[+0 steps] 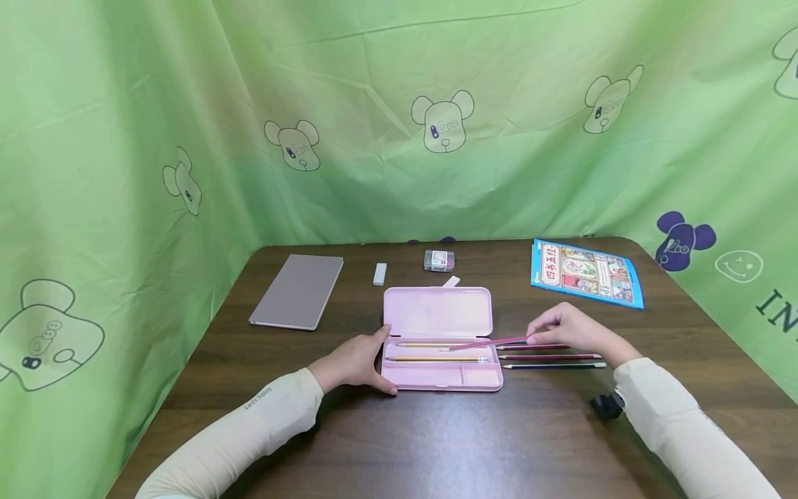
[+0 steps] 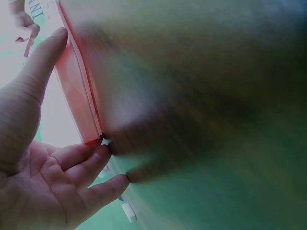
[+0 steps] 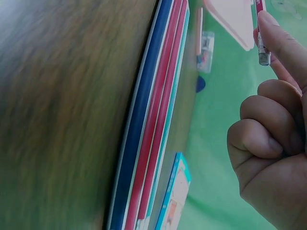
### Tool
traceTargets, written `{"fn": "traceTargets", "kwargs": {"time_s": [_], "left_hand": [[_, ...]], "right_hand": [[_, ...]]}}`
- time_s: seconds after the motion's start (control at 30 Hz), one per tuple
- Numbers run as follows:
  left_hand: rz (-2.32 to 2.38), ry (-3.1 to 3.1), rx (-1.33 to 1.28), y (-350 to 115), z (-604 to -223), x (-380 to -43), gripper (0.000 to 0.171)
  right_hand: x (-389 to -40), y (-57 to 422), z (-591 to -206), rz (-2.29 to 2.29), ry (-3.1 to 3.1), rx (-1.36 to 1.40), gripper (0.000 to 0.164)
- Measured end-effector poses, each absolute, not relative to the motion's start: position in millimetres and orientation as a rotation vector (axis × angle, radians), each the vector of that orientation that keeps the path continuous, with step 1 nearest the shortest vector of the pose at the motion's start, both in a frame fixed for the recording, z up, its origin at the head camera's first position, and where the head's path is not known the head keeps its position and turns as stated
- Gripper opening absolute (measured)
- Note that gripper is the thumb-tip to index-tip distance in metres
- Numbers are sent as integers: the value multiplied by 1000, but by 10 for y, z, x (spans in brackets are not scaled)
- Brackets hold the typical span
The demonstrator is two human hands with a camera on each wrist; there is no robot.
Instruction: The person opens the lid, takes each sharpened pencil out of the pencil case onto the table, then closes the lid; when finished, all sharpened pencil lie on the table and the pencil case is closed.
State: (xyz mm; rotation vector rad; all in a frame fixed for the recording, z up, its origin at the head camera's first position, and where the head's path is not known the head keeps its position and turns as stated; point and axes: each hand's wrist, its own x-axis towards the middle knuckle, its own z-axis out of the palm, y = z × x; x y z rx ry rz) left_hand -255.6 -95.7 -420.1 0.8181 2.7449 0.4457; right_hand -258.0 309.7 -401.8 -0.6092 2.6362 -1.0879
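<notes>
An opened pink pencil case (image 1: 482, 375) lies mid-table, its lid (image 1: 438, 312) tipped back. Two yellow pencils (image 1: 436, 359) rest in its long compartment. My left hand (image 1: 357, 360) holds the case's left end, thumb (image 2: 48, 55) at the front edge and fingers around the end. My right hand (image 1: 570, 327) pinches a red pencil (image 1: 489, 343) near its metal-capped end (image 3: 263, 55), its point slanting down over the case. The other right fingers are curled into the palm. Below the right hand several pencils (image 3: 144, 143), navy, red and teal, lie side by side on the table.
Behind the case lie a white eraser (image 1: 379, 274), a small clear box (image 1: 439, 260) and another white piece (image 1: 451, 281). A grey notebook (image 1: 298, 291) is at the left, a blue-edged picture booklet (image 1: 586, 272) at the back right. A green curtain (image 1: 374, 187) surrounds the table.
</notes>
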Motion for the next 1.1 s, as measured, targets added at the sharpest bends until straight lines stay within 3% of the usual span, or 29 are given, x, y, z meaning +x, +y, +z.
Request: {"fn": "traceTargets", "kwargs": {"time_s": [0.6, 0.9, 1.1], "left_hand": [[454, 2738, 819, -967, -4167, -2561, 118], [459, 2743, 824, -970, -4170, -2568, 117], [458, 2743, 823, -965, -4168, -2567, 118]], "right_hand": [[-2291, 3672, -3960, -1043, 2720, -532, 17], [-2174, 3898, -3954, -1045, 2698, -590, 7], [-2128, 4001, -3993, -1034, 2647, -572, 9]]}}
